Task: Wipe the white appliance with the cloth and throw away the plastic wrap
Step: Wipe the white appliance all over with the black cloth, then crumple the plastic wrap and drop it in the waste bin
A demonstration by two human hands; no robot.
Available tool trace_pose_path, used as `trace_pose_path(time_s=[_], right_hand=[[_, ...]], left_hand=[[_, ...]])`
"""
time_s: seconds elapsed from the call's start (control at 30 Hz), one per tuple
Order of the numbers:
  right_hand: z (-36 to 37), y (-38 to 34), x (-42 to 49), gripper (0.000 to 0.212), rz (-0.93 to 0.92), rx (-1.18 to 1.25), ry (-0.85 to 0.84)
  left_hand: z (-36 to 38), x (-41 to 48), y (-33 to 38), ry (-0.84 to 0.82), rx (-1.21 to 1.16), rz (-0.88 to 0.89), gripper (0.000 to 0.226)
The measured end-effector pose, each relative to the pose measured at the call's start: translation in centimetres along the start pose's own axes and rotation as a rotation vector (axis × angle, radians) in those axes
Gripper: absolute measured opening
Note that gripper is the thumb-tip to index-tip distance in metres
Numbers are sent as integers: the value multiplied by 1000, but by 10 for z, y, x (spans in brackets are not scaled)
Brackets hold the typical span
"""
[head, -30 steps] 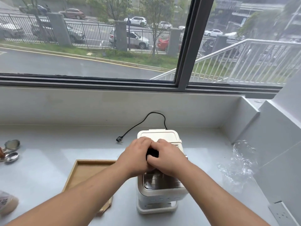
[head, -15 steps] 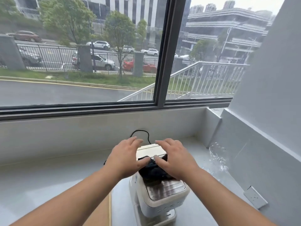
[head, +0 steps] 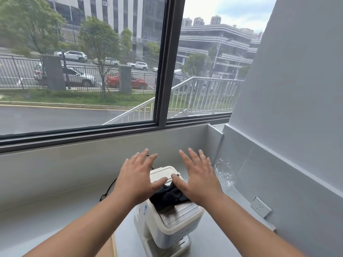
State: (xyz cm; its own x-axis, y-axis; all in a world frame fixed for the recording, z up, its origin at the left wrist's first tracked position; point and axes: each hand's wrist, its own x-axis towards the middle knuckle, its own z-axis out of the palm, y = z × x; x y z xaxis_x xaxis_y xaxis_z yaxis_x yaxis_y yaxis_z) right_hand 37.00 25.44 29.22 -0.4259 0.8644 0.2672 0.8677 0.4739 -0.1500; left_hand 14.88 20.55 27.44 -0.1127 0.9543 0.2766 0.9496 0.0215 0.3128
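The white appliance (head: 167, 223) stands on the grey counter, low in the middle of the view. A dark cloth (head: 168, 196) lies bunched on its top. My left hand (head: 138, 179) hovers above the appliance's left side, fingers spread and holding nothing. My right hand (head: 198, 178) hovers above its right side, also spread and empty, its thumb close to the cloth. Crumpled clear plastic wrap (head: 223, 173) lies on the counter to the right, against the grey wall.
The appliance's black power cord (head: 108, 190) trails off to the left behind my left wrist. A wall socket (head: 260, 207) sits on the right wall. A wooden tray edge (head: 113, 245) shows at the bottom. A window sill wall (head: 74, 164) runs behind.
Both hands have let go of the cloth and lifted up with fingers spread; the cloth now rests on the appliance. The camera has tilted upward and to the right.
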Motion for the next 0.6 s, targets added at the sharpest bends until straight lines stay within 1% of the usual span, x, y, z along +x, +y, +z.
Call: trace_pose_path(time_s=[0.27, 0.6], right_hand=[[-4, 23, -11, 84, 53, -27, 16], [6, 84, 1, 85, 80, 5, 28]], left_hand=[[14, 9, 24, 2, -34, 45, 94], [38, 38, 68, -17, -15, 51, 93]])
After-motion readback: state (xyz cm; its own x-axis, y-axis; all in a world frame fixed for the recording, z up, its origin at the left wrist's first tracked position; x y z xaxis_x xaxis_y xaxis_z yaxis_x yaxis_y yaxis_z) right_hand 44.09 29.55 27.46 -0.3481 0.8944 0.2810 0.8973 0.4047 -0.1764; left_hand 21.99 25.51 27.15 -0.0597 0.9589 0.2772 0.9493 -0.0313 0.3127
